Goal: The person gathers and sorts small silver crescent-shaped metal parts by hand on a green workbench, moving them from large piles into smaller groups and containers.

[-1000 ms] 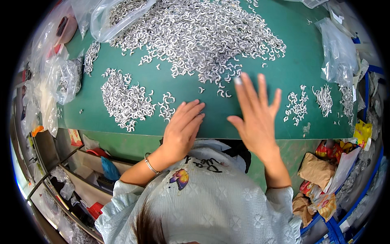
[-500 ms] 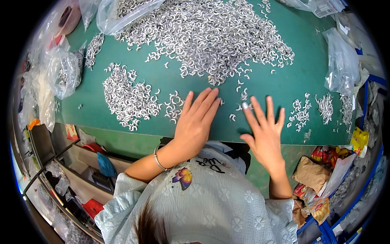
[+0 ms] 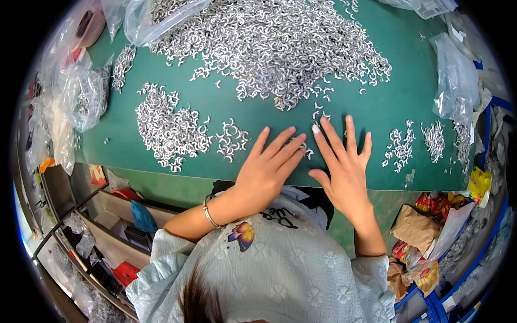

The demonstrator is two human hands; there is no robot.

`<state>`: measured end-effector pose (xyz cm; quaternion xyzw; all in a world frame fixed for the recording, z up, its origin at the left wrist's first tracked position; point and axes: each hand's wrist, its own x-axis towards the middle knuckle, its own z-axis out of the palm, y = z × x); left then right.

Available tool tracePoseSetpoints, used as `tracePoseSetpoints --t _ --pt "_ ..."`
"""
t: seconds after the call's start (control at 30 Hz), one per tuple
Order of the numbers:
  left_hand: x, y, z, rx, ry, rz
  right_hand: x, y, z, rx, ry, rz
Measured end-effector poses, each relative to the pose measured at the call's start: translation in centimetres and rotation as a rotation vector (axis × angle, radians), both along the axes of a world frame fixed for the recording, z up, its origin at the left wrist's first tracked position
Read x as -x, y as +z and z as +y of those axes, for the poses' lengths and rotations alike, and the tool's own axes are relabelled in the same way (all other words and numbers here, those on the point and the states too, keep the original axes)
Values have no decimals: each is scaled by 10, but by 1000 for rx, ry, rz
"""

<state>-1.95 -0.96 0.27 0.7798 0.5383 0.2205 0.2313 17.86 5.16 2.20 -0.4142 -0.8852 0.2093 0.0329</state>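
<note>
My left hand point(image 3: 270, 164) lies palm down near the table's front edge, fingers stretched out. Beside its fingertips are a few small silver crescent-shaped metal pieces point(image 3: 308, 152), partly covered by the fingers. My right hand point(image 3: 344, 167) is spread palm down just to the right, its index fingertip close to a short trail of the same pieces point(image 3: 316, 106). Past both hands spreads the large heap of crescent pieces point(image 3: 285, 51). A small loose cluster point(image 3: 232, 140) sits left of my left hand, next to a medium pile point(image 3: 169, 129).
Smaller clusters point(image 3: 398, 148) rest on the green tabletop point(image 3: 344, 97) at right, near a clear plastic bag point(image 3: 455, 81). More clear bags point(image 3: 81, 97) stand at the left edge. An open bag point(image 3: 148, 27) lies against the heap. Below right are brown paper packages point(image 3: 414, 229).
My left hand has slid right and slightly nearer to me, showing more of the small cluster. My right hand has shifted a little left and forward, so the gap between them is narrower.
</note>
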Motion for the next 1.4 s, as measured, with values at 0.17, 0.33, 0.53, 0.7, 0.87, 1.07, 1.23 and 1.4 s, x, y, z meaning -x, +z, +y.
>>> tracePoseSetpoints --t 0.17,0.33,0.53,0.7,0.87,1.07,1.23,1.4 --pt "4 -1 -2 -49 17 -55 -10 -1 1 -27 -2 76" --pt "2 -2 -2 -54 -62 -37 -2 0 -6 60 42 37" --pt "7 -3 -3 -72 128 -125 -8 -6 11 -36 -48 170" --pt "9 -5 -2 -98 147 -72 -16 -1 5 -3 -9 127" --pt "2 -6 -2 -89 92 28 -20 -4 -1 -4 -55 192" --pt "6 -4 1 -109 193 54 -7 -2 -4 -55 -62 170" --pt "9 0 -1 -100 202 -13 -19 -6 -9 -17 -59 196" --pt "4 -2 3 -122 197 -52 -4 -3 -4 34 22 100"
